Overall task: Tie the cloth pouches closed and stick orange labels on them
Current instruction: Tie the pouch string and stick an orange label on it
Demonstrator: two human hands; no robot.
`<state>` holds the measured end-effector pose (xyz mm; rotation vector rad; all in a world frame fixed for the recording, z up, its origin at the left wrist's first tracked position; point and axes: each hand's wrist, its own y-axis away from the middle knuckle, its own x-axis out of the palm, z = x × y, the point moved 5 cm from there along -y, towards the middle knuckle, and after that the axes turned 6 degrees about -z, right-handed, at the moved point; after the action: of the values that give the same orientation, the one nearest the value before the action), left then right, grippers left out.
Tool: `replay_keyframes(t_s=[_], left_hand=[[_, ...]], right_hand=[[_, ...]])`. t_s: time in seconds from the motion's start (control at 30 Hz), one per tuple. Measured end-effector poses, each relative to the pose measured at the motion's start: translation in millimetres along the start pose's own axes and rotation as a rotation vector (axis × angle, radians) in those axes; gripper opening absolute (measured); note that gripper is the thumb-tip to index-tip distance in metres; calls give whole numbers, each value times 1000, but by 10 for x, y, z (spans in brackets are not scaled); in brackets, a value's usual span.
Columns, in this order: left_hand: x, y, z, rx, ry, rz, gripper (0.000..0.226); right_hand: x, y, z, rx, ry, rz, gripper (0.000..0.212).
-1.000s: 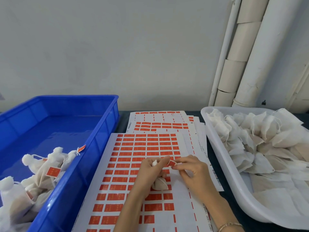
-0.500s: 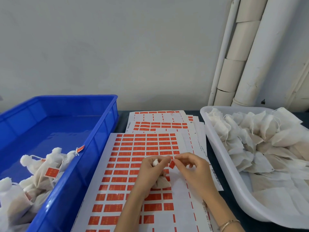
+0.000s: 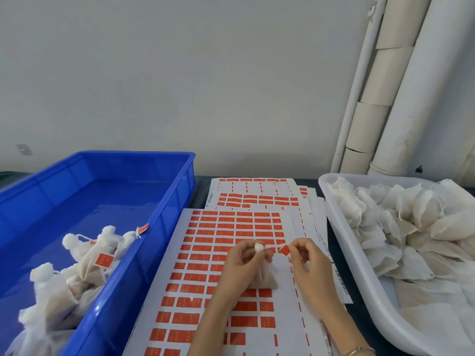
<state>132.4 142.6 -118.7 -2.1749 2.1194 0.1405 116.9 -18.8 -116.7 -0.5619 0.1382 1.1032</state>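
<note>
My left hand (image 3: 240, 263) grips a small white cloth pouch (image 3: 264, 276) by its gathered neck, its tuft sticking out above my fingers. My right hand (image 3: 307, 260) pinches an orange label (image 3: 284, 250) just to the right of the tuft, with the pouch's string running between them. Both hands hover over a sheet of orange labels (image 3: 221, 242).
A blue crate (image 3: 144, 253) on the left holds several tied, labelled pouches (image 3: 95, 255). A white tub (image 3: 359, 268) on the right is full of untied pouches (image 3: 401, 219). More label sheets (image 3: 257, 196) lie behind. White pipes stand at the back right.
My right hand has drawn the orange label a little away to the right of the pouch's neck, stretching the string. The left hand keeps its hold on the pouch.
</note>
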Motion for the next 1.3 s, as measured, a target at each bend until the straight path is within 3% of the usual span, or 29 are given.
replay_keyframes(t_s=[0.17, 0.33, 0.63, 0.77, 0.9, 1.13, 1.3], left_hand=[[-92, 133, -84, 21, -122, -207, 18], [-317, 352, -433, 165, -201, -224, 3], [-1221, 767, -1643, 463, -486, -293, 7], [-1803, 838, -1924, 452, -565, -356, 9], [-2268, 713, -1876, 384, -636, -353, 9], [-2608, 413, -1320, 246, -625, -331, 8], [-2537, 229, -1116, 187, -743, -267, 10]], right_hand=[[-25, 96, 124, -48, -17, -5, 10], [-40, 182, 411, -104, -53, 46, 19], [170, 332, 1834, -332, -344, 195, 15], [551, 395, 2338, -386, -455, 319, 12], [1058, 399, 2569, -315, -488, 396, 10], [1696, 471, 2434, -339, -139, 658, 31], [1849, 450, 2345, -395, 163, 610, 30]])
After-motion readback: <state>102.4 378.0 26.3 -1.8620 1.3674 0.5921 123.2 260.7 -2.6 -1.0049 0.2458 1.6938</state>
